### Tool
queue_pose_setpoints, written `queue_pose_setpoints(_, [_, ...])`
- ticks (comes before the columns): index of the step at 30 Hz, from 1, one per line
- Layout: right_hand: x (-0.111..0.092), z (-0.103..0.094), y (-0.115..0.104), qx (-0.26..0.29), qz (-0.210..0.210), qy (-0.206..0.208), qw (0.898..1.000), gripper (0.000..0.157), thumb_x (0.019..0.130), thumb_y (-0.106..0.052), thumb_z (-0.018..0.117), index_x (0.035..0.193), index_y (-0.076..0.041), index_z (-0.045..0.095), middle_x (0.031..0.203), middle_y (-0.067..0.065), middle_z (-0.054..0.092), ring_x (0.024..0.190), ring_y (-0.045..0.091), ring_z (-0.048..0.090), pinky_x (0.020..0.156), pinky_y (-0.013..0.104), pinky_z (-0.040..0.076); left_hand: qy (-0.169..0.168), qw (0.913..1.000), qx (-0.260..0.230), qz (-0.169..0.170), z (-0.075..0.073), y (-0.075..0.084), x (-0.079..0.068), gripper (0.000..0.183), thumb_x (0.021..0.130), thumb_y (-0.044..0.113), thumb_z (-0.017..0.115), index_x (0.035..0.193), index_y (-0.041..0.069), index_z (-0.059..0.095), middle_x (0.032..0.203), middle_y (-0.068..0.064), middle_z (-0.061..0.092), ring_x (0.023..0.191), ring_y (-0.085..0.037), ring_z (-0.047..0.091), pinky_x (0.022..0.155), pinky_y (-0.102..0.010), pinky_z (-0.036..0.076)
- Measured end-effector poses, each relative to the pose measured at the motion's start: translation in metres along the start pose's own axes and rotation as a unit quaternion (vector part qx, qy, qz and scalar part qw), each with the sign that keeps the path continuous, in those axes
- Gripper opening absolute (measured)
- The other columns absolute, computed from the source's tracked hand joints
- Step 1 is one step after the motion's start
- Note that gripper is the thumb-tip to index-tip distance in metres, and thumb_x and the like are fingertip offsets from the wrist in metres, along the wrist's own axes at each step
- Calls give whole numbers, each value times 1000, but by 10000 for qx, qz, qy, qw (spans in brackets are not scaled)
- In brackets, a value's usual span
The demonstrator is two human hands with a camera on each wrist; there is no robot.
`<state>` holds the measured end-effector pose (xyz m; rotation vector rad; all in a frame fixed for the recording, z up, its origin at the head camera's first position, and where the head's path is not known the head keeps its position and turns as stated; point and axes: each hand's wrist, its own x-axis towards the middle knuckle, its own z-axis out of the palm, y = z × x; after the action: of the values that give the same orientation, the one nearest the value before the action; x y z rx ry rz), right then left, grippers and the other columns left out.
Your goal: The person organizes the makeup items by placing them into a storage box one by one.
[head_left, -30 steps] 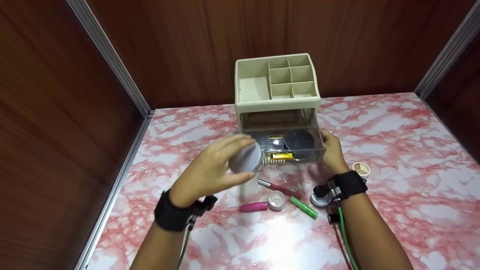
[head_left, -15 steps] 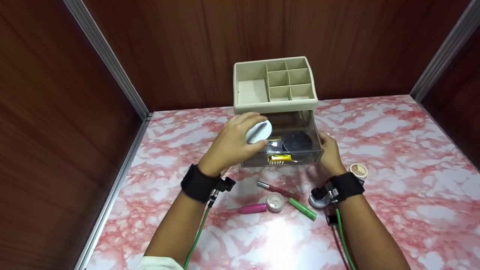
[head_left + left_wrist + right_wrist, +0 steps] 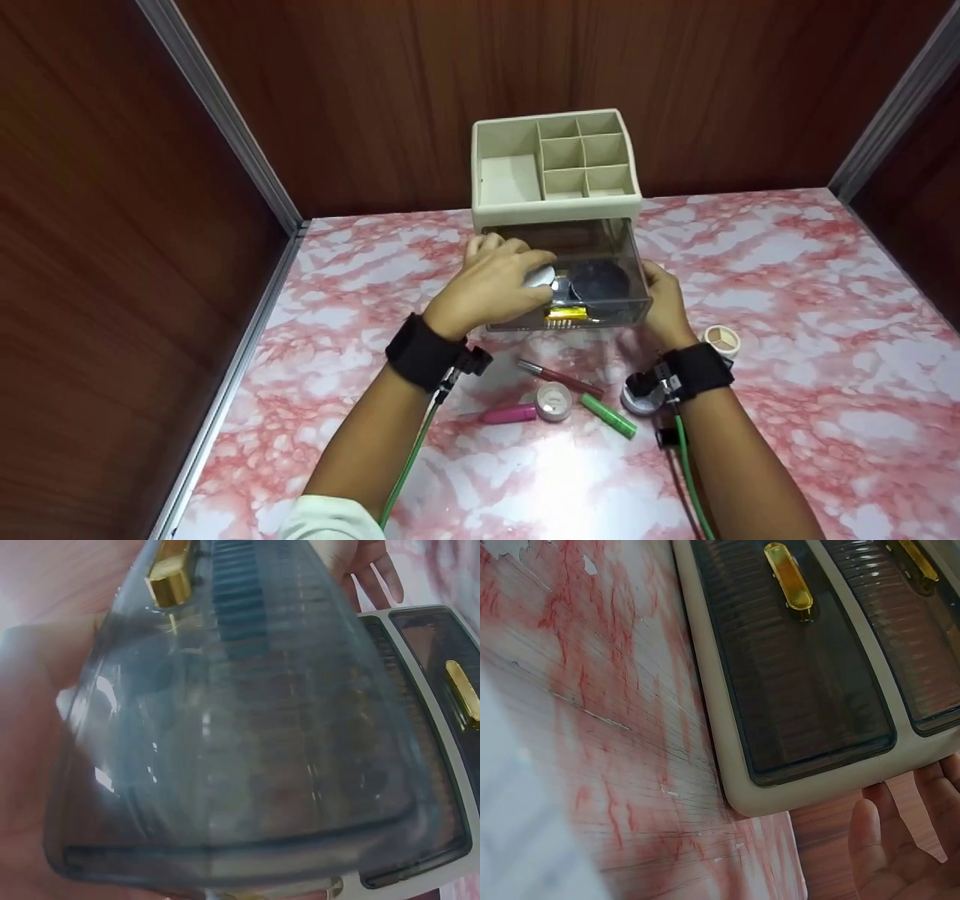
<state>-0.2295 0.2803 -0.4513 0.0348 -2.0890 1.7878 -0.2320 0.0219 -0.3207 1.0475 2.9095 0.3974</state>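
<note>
The pale, round, smooth-faced container [image 3: 539, 277] is at the left side of the pulled-out smoky clear plastic drawer [image 3: 619, 315], within its rim as seen from above; whether it touches the floor cannot be told. The left hand [image 3: 495, 281] grasps it between thumb and fingers, reaching over the drawer's left side. The step in hand appears to be lowering the container into place; the next move would call for setting it flat beside the contents, then loosening the fingers without knocking the wall.

The right hand [image 3: 665, 300] is beside the drawer's right side, its fingers loosely extended at the frame's edge and clenching nothing, perhaps to steady the unit.

To the container's right in the drawer lies a flat, dark round case [image 3: 600, 281]. A shiny gold bar handle [image 3: 568, 313] marks the drawer's front. Beyond rises the cream, round-cornered plastic organizer [image 3: 559, 202], its top divided into square compartments; its lower drawer fronts look finely ribbed.

Nearer, on the glossy red-and-white marbled tabletop [image 3: 337, 322], lie a slim dark red tube with a silvery end [image 3: 562, 376], a tapered pink tube [image 3: 508, 414], a squat clear jar [image 3: 553, 402] and a green cylinder [image 3: 608, 415]. Farther right is a round cream three-part palette [image 3: 721, 340]. Brown wood-grain panels [image 3: 390, 97] stand behind.
</note>
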Motion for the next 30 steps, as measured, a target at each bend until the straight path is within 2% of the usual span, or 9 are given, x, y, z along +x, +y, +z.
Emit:
queue_pose_setpoints(3, [1, -1, -1, -70, -7, -9, 10000, 35, 80, 13, 64, 113, 19, 60, 89, 1, 67, 79, 4, 59, 76, 19, 48, -313, 9995, 69, -79, -2, 3, 3, 48, 90, 45, 53, 135, 31, 58, 124, 2, 60, 108, -22, 43, 108, -47, 13])
queue_pose_setpoints(6, [1, -3, -1, -9, 6, -49, 10000, 34, 81, 12, 65, 114, 19, 59, 88, -3, 67, 80, 4, 59, 76, 19, 49, -597, 9979, 196, -154, -3, 5, 8, 46, 91, 45, 52, 135, 33, 58, 125, 5, 61, 108, -20, 47, 111, -50, 7])
queue_pose_setpoints(12, [-1, -6, 0, 30, -86, -44, 9999, 32, 83, 9, 64, 114, 18, 60, 86, -9, 67, 79, 6, 60, 74, 20, 50, -1039, 9925, 574, -274, -6, 11, 16, 45, 93, 48, 49, 135, 35, 58, 130, 8, 61, 115, -22, 52, 113, -51, 1])
queue_pose_setpoints(18, [0, -4, 0, 270, -64, 18, 9996, 28, 87, 9, 62, 112, 19, 60, 85, -6, 67, 79, 7, 60, 73, 20, 50, -1099, 9913, 589, -431, -8, 13, 20, 43, 92, 49, 55, 131, 33, 61, 129, 8, 61, 120, -22, 53, 114, -51, 0])
queue_pose_setpoints(22, [6, -4, 15, 221, 35, 12, 9997, 28, 87, 8, 63, 114, 17, 60, 87, -5, 67, 80, 8, 60, 75, 20, 50, -1043, 9911, 674, -483, -6, 12, 21, 42, 91, 49, 55, 129, 33, 63, 128, 7, 62, 118, -23, 53, 113, -50, 3])
queue_pose_setpoints(26, [12, -5, 32, 66, -63, 23, 10000, 27, 87, 9, 62, 114, 16, 61, 88, -4, 67, 80, 7, 60, 75, 20, 50, -1007, 9900, 795, -579, -5, 12, 20, 41, 92, 49, 54, 129, 34, 63, 127, 5, 62, 115, -23, 52, 113, -49, 5])
queue_pose_setpoints(30, [11, -5, 32, 33, -166, 39, 9998, 27, 87, 10, 61, 113, 17, 61, 86, -4, 67, 79, 6, 60, 73, 19, 49, -1010, 9896, 813, -618, -4, 13, 19, 38, 93, 46, 52, 128, 35, 64, 129, 6, 61, 117, -22, 51, 113, -48, 5])
